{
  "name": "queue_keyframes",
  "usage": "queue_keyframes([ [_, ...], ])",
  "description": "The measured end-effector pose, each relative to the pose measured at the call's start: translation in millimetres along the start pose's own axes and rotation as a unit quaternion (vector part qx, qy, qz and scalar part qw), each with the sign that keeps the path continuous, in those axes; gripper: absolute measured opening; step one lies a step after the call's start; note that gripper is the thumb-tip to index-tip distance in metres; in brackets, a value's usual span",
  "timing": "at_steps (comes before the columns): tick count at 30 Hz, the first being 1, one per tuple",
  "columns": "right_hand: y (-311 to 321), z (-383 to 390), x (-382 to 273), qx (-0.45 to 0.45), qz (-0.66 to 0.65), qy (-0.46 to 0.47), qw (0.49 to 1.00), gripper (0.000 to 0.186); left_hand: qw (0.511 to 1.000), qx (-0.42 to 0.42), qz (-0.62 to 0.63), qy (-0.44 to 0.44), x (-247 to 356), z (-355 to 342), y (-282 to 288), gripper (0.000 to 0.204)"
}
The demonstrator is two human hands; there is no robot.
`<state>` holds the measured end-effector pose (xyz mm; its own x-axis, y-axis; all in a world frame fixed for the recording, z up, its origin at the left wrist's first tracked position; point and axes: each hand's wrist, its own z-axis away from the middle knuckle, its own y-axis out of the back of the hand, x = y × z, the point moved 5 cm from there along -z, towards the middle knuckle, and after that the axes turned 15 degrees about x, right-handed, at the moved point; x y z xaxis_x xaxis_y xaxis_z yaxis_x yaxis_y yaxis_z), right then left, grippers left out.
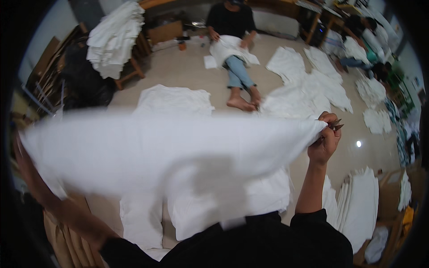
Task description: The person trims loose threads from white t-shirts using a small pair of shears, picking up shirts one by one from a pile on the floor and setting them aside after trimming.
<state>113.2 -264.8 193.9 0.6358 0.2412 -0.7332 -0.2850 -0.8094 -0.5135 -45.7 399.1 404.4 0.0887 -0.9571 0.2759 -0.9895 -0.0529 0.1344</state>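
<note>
A wide piece of white cloth (214, 138) is stretched in the air between my hands, its left part and top edge blurred by motion. My right hand (327, 136) is closed on the right corner. Two pointed metal blades of small thread snips (338, 125) stick out from the same hand; their grip is hidden in my fingers. At the dark left rim, my left hand (20, 145) is at the other end of the cloth, blurred, its fingers hardly visible. Below the cloth, more white fabric (263, 192) lies spread in front of my body.
A person in black (230, 20) sits on the floor ahead with white cloth on the lap. White garments (304, 89) lie on the tiles. A tall white pile (116, 38) rests on a wooden stool. Folded white cloth (357, 205) hangs at right. Others (362, 40) work at far right.
</note>
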Motion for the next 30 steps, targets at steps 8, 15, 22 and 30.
queue_keyframes([
  [8, 123.6, 75.0, 41.0, -0.159, 0.338, -0.054, 0.926, 0.016, 0.819, -0.401, 0.083, 0.402, -52.4, 404.5, 46.0, 0.013],
  [15, 132.7, 114.0, 47.4, -0.148, 0.430, -0.051, 0.889, 0.023, 0.758, -0.596, 0.035, 0.265, -56.6, 449.3, 25.0, 0.029],
  [22, 95.3, 116.6, 31.8, -0.155, 0.409, 0.005, 0.899, 0.023, 0.669, -0.587, 0.402, 0.215, 210.3, 433.3, -77.6, 0.039],
  [30, 93.3, 124.1, 37.4, -0.185, 0.410, -0.028, 0.892, 0.021, 0.693, -0.537, 0.473, 0.093, 271.3, 480.2, -78.3, 0.013],
])
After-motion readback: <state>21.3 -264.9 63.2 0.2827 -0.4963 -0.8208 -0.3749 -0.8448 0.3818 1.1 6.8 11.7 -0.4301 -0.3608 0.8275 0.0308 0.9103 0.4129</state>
